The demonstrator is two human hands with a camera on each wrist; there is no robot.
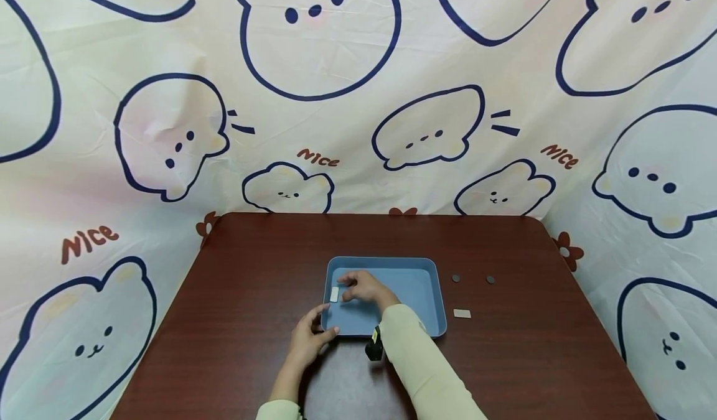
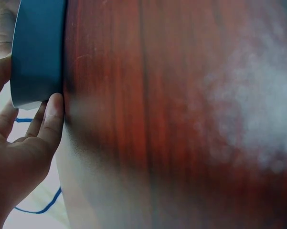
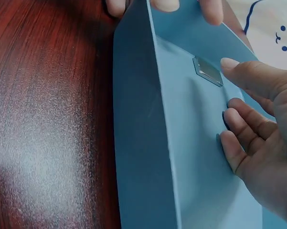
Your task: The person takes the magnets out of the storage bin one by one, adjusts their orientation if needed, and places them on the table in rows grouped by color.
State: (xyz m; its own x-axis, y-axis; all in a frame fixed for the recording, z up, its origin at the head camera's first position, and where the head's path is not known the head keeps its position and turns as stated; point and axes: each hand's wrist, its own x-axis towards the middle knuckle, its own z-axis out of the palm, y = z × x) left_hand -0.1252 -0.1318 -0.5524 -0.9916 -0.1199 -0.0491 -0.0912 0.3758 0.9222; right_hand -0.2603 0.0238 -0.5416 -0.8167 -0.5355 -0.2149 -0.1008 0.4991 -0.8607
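Observation:
A shallow blue tray [image 1: 411, 311] lies on the table. Inside it, near the left wall, is a small pale rectangular piece [image 1: 334, 294], flat on the tray floor; the right wrist view shows the same piece [image 3: 208, 71] with a thin edge. My right hand [image 1: 365, 286] is over the tray with its thumb tip beside the piece, its fingers loosely bent. At the tray's front left corner my left hand [image 1: 307, 340] holds the walls, thumb against the front and fingers over the left side. The right index fingertip is mostly hidden in the right wrist view.
Right of the tray, two small dark round discs [image 1: 456, 279] and a flat pale rectangle [image 1: 462, 313] lie on the brown table [image 1: 538, 345]. A patterned cloth [image 1: 358, 127] hangs behind and around the table. A black wrist device [image 1: 374, 347] overhangs the tray's front edge.

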